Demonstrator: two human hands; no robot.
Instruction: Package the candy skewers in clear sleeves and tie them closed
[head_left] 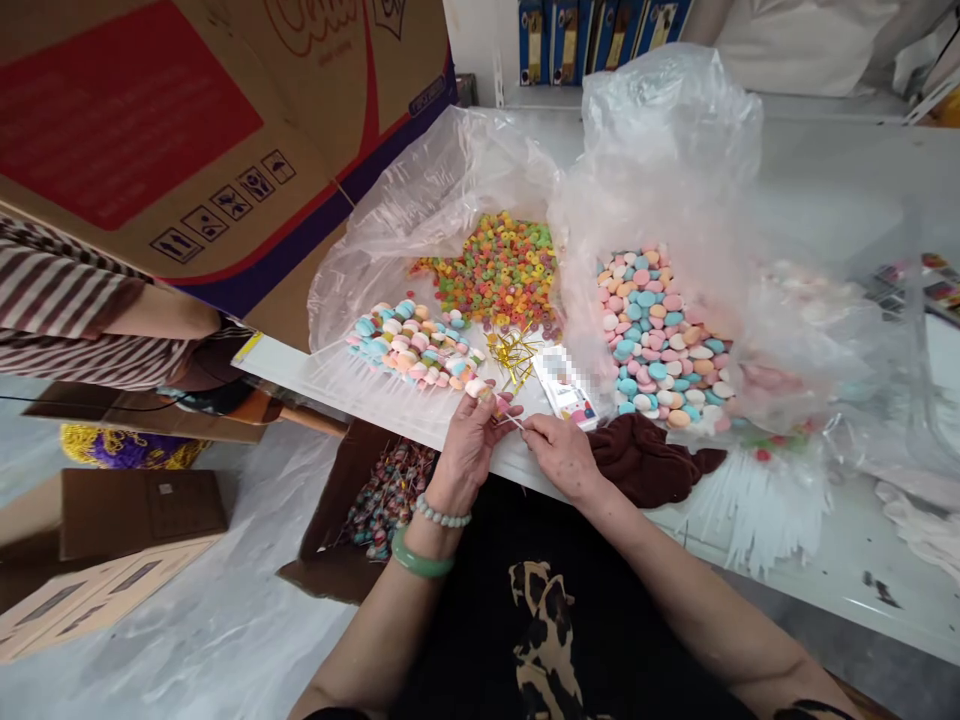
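My left hand [469, 445] pinches a white lollipop stick [513, 420] near a stack of pastel candy discs [480, 390] on its end. My right hand [562, 455] holds the stick's other end between finger and thumb. Just beyond the hands, a row of finished candy sticks [409, 345] lies on the white table [840, 560]. Gold twist ties [514, 358] and a small printed card [566, 390] lie close by. Clear plastic bags hold coloured ring candies [499, 275] and pastel discs [652, 340]. A brown cloth [645, 460] lies to the right.
A bundle of white sticks [765, 510] hangs over the table's front edge. Below left, an open box [390, 495] holds finished lollipops. A person's striped sleeve [67, 310] is at far left, under a large cardboard box [172, 130]. Plastic sheeting covers the floor.
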